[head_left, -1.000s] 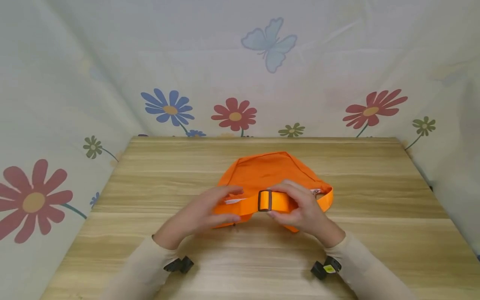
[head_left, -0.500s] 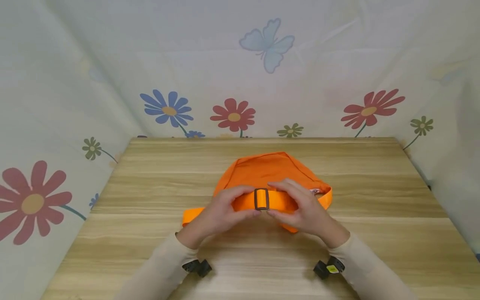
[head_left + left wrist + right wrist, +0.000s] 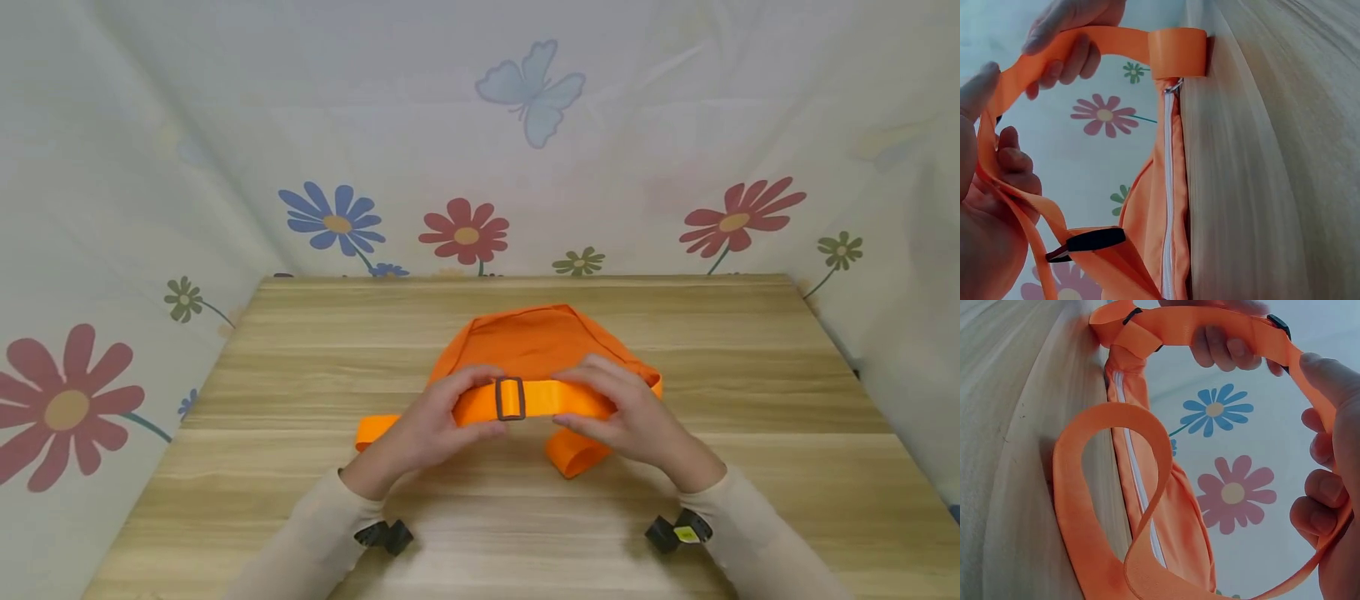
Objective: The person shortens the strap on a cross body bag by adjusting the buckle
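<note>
An orange zipped bag (image 3: 525, 342) lies on the table, its strap (image 3: 543, 398) raised in front of it. A dark slider buckle (image 3: 521, 400) sits on that strap. My left hand (image 3: 435, 425) grips the strap just left of the buckle, thumb below and fingers above in the head view. Right of the buckle, my right hand (image 3: 630, 417) holds the same strap. Its fingers curl behind the webbing (image 3: 1235, 328) in the right wrist view. The bag's white zip (image 3: 1169, 187) and a second dark buckle (image 3: 1094, 240) show in the left wrist view.
Strap loops rest on the wood-grain table (image 3: 480, 517), one at the left (image 3: 375, 429) and one at the front right (image 3: 573, 454). A pale flower-print cloth (image 3: 615, 167) stands behind the table and along both sides.
My left hand has come in to grip the strap beside the buckle. Buckle and strap have shifted left, while my right hand has moved rightward. A front strap loop shows more.
</note>
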Motion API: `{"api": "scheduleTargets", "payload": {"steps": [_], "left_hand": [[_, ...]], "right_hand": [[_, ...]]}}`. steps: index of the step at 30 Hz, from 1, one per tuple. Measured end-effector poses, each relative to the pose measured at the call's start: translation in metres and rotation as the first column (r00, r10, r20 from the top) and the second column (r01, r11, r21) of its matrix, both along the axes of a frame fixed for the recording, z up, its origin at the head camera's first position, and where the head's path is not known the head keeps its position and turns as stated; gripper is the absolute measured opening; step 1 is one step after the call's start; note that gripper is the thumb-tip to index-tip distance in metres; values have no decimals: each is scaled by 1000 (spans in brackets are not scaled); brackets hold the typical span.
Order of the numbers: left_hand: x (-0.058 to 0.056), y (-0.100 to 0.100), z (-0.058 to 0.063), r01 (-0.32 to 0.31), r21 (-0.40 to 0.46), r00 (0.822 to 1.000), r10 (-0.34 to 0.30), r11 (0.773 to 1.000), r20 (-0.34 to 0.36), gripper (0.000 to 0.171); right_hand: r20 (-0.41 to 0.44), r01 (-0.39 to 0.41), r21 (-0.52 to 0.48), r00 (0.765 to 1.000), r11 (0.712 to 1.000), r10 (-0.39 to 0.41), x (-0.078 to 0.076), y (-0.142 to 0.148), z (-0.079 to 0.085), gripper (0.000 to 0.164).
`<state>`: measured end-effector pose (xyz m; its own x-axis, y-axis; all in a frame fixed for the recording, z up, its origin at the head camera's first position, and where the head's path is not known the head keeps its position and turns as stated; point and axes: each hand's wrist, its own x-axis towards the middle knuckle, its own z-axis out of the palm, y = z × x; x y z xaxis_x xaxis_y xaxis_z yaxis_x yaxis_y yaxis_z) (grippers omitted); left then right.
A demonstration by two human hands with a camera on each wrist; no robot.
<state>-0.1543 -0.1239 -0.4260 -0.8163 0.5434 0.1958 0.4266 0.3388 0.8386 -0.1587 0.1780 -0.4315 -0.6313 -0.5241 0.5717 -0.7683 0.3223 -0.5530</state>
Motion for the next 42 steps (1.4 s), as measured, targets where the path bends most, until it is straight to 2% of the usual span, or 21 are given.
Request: {"api": "scheduleTargets", "payload": {"steps": [3, 9, 14, 21, 26, 31, 35, 38, 42], "left_hand": [[1, 1, 0, -1, 2, 1000, 1, 1000, -19, 60], [2, 2, -3, -26, 14, 997, 27, 1000, -77, 54], [2, 4, -6, -3, 59, 994, 9, 998, -105, 51], [4, 7, -8, 19, 85, 997, -12, 996, -81, 52], [6, 12, -8, -7, 63, 998, 12, 998, -67, 53], [7, 17, -8, -28, 43, 999, 30, 999, -45, 47], [8, 16, -6, -96, 21, 995, 96, 995, 5, 43], [7, 12, -6, -132, 70, 991, 131, 989, 23, 41], [2, 6, -6, -100, 171, 994, 106, 980, -25, 39]], "right_hand": [[13, -15, -16, 1000, 1000, 15, 0, -1, -1, 52], [48, -37, -71, 998, 997, 41, 0, -5, -8, 52], [112, -28, -56, 993, 998, 34, 2, -11, -11, 49], [109, -29, -71, 993, 997, 37, 5, -20, -12, 49], [83, -13, -54, 996, 998, 17, 5, -26, -10, 48], [63, 2, 2, 998, 1000, -2, 7, -31, -6, 50], [54, 24, 36, 998, 999, -26, 6, -26, -6, 53], [55, 41, 37, 998, 998, -43, 4, -18, -10, 56], [70, 36, 11, 997, 999, -36, 1, -7, -15, 56]]}}
